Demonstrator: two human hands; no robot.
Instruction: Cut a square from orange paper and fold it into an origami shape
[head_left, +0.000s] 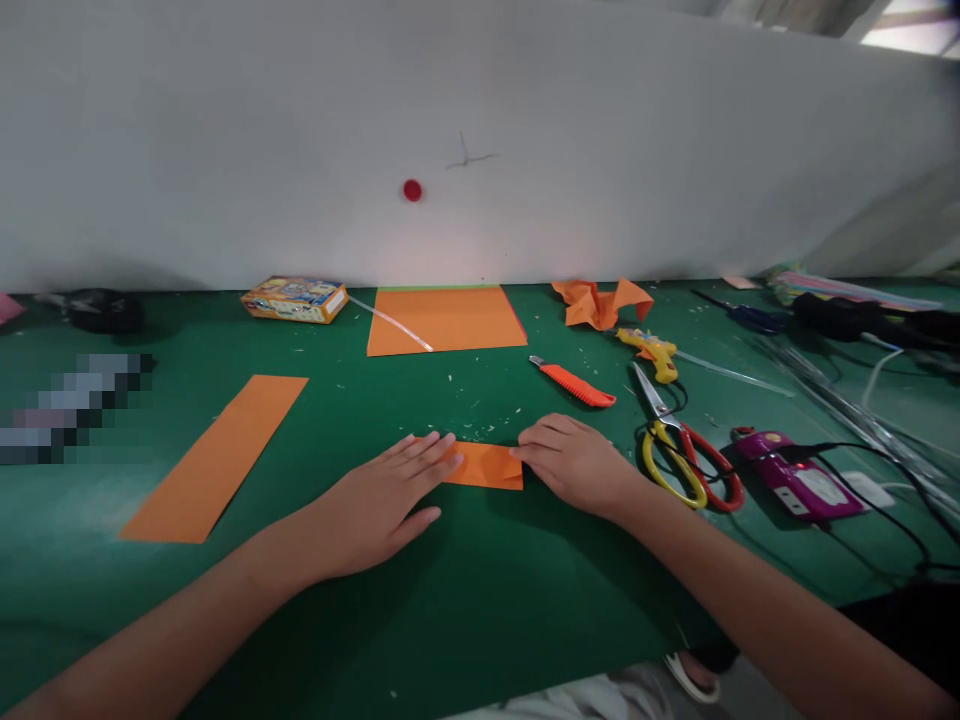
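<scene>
A small folded piece of orange paper (486,467) lies on the green table in front of me. My left hand (394,490) rests flat over its left end, fingers stretched out and thumb apart. At the paper's right end, my right hand (574,462) has its fingers bent together and pinches the edge. A longer orange paper strip (217,455) lies to the left of my hands. Beyond them is a stack of orange paper sheets (448,322), with a clear glue stick (397,325) across its left part.
Right of my hands lie an orange utility knife (576,386), scissors (667,430), a yellow glue gun (651,352), crumpled orange paper (602,303) and a purple device (802,475) with black cables. A small box (294,299) stands by the white wall (300,130).
</scene>
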